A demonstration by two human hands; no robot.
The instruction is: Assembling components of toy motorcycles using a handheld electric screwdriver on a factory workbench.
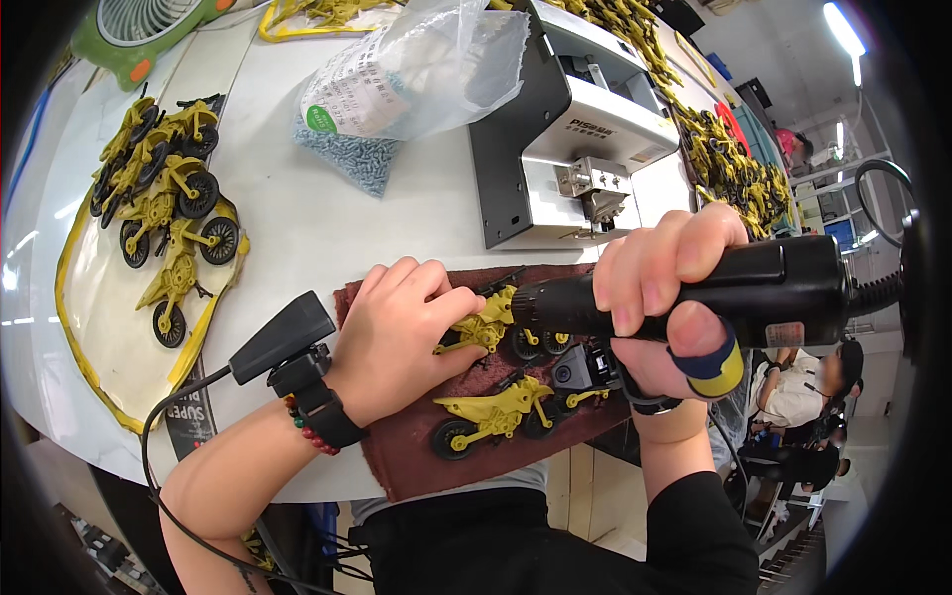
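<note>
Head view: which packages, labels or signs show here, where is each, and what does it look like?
Clear plastic bag of small blue-grey screws: table top, behind the hands, crumpled, open-topped.
White paper label with a round green mark: inside that bag, printed.
Small red-and-white sticker: on the black electric screwdriver in the right hand.
Dark printed strip: table's near edge, left.

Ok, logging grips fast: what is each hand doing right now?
Left hand: fingers bent, pressing a yellow toy motorcycle onto the brown cloth.
Right hand: closed around the black electric screwdriver.
</note>
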